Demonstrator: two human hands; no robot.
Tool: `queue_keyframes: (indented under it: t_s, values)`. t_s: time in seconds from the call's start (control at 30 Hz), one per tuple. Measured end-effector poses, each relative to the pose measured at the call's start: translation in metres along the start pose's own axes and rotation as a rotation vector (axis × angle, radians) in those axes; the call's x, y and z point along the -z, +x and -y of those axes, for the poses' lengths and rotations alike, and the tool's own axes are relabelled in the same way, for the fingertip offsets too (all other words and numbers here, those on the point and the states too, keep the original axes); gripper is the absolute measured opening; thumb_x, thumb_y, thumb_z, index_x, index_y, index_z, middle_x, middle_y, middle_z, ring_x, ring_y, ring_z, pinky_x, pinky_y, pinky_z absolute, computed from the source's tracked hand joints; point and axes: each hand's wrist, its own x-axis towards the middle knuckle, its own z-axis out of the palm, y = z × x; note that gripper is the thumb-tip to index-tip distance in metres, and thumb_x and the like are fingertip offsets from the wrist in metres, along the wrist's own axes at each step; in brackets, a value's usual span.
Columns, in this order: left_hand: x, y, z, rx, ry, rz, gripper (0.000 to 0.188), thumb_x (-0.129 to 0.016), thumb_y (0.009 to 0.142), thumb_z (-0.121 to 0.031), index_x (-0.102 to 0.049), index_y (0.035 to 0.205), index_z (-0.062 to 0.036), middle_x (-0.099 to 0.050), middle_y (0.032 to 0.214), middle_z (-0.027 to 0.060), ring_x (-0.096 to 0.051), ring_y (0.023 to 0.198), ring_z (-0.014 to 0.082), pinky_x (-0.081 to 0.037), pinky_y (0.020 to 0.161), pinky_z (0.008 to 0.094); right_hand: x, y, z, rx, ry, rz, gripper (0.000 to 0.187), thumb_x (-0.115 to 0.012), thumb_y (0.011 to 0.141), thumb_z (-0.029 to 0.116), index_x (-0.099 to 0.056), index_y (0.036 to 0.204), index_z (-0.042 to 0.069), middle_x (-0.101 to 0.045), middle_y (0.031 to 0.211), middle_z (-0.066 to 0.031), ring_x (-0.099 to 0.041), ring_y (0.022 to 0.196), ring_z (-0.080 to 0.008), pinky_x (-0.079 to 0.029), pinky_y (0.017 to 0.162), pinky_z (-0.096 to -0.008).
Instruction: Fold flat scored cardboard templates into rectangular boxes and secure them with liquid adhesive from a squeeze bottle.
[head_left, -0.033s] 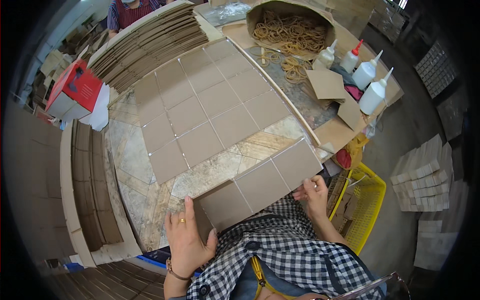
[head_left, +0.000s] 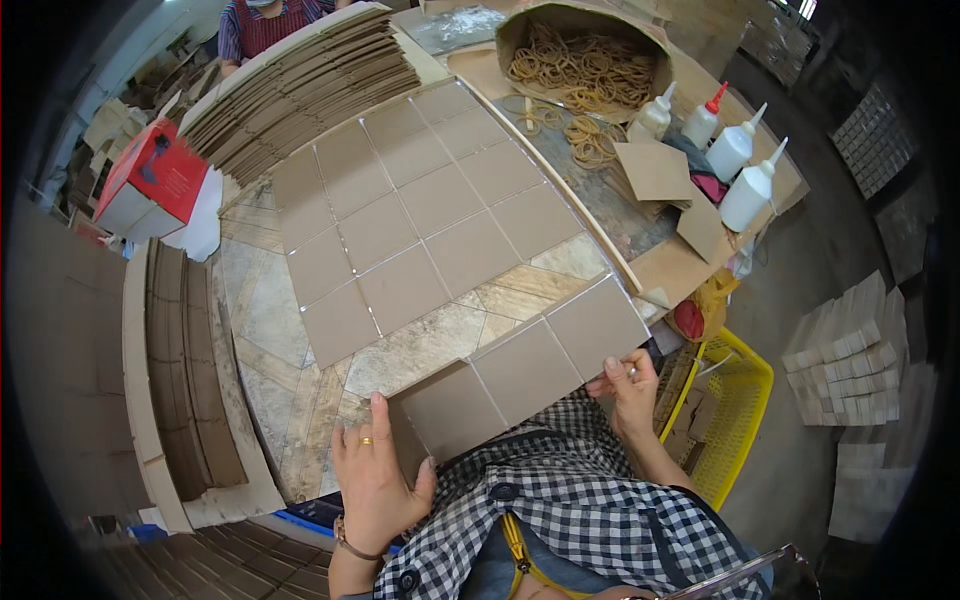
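A long brown cardboard strip [head_left: 520, 378], creased into several panels, lies slanted over the table's near edge. My left hand [head_left: 378, 485] is at its left end, thumb and forefinger spread along the end panel, which bends up there. The fingers of my right hand [head_left: 630, 390] close on the strip's near right corner. Beyond it, a sheet of brown cardboard panels [head_left: 420, 215] lies on the marble-patterned table [head_left: 400, 360], with whitish lines along the gaps between panels. A wooden batten [head_left: 560, 190] runs along the sheet's right side.
Stacked cardboard strips stand at the far left [head_left: 300, 90] and near left [head_left: 190, 370]. To the right are a paper sack [head_left: 660, 35] of rubber bands, several squeeze bottles [head_left: 748, 195], cardboard squares [head_left: 655, 172] and a yellow basket [head_left: 745, 430]. Behind the far stack is another person [head_left: 265, 30].
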Motion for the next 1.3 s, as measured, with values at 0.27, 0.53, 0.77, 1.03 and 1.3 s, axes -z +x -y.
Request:
queue_keyframes:
  t_s: [0.27,0.53,0.77,1.03,1.3]
  values:
    - [-0.007,0.036,0.001,-0.021,0.009,-0.102,0.088,-0.067,0.069,-0.021,-0.025,0.140,0.0081,-0.054,0.103,0.0220,-0.050,0.101,0.0363,-0.029,0.100,0.0526,-0.048,0.014,0.062,0.564,-0.268,0.361,0.039,-0.063,0.078,0.009,-0.053,0.113,-0.003,-0.060,0.103,-0.0071,-0.056,0.093,-0.0139,-0.044,0.083,-0.0298]
    - [-0.018,0.053,-0.003,-0.045,-0.045,-0.185,0.086,-0.068,0.070,-0.024,-0.029,0.138,0.0095,-0.056,0.098,0.0199,-0.051,0.096,0.0334,-0.033,0.096,0.0523,-0.124,-0.005,0.094,1.056,-0.630,0.602,0.040,-0.060,0.069,-0.002,-0.050,0.107,-0.008,-0.064,0.092,-0.0154,-0.062,0.071,-0.0208,-0.049,0.064,-0.0285]
    - [-0.020,0.050,-0.001,-0.047,-0.083,-0.210,0.087,-0.068,0.070,-0.024,-0.028,0.139,0.0102,-0.054,0.095,0.0195,-0.050,0.092,0.0329,-0.033,0.095,0.0513,-0.130,-0.010,0.109,1.128,-0.764,0.606,0.052,-0.058,0.068,-0.005,-0.048,0.119,-0.010,-0.064,0.096,-0.0225,-0.069,0.081,-0.0289,-0.055,0.072,-0.0332]
    - [-0.018,0.053,-0.002,-0.058,-0.086,-0.212,0.086,-0.068,0.070,-0.023,-0.028,0.137,0.0117,-0.054,0.094,0.0198,-0.050,0.091,0.0330,-0.033,0.095,0.0505,-0.124,-0.009,0.103,0.949,-0.624,0.582,0.053,-0.057,0.068,-0.006,-0.048,0.121,-0.010,-0.063,0.096,-0.0219,-0.067,0.084,-0.0268,-0.052,0.075,-0.0298]
    - [-0.019,0.052,-0.001,-0.055,-0.092,-0.210,0.086,-0.068,0.070,-0.024,-0.029,0.137,0.0123,-0.054,0.093,0.0202,-0.050,0.092,0.0336,-0.033,0.095,0.0509,-0.119,-0.012,0.098,0.895,-0.674,0.549,0.049,-0.058,0.069,-0.003,-0.051,0.117,-0.009,-0.063,0.095,-0.0202,-0.066,0.084,-0.0263,-0.052,0.075,-0.0301]
